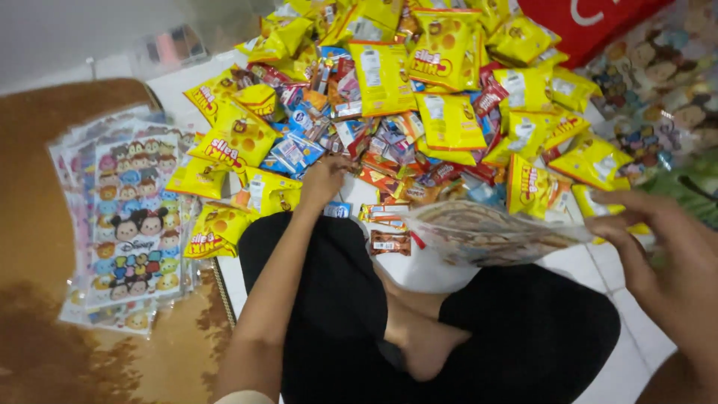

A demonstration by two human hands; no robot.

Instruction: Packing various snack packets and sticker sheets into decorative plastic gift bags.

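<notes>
Seated cross-legged on the floor, a person's right hand point(658, 247) pinches the rim of a limp, crinkly patterned plastic bag point(486, 236) over the lap; beyond, the left hand point(325, 179) closes on light snack packets point(389, 142) heaped ahead.

The floor point(598, 262) is made of white tiles with thin grey joints, and it shows at the lower right and in a strip at the upper left. On the left lies a brown rug point(45, 150) with a soft, slightly shiny surface; its dark edge point(224, 292) runs beside the tiles. The rug looks lighter at the top and has darker patches lower down. At the top left the ground is pale grey and blurred, and a small clear box point(168, 49) stands there, too unsharp to tell more. The light is even and soft, without hard shadows.
</notes>
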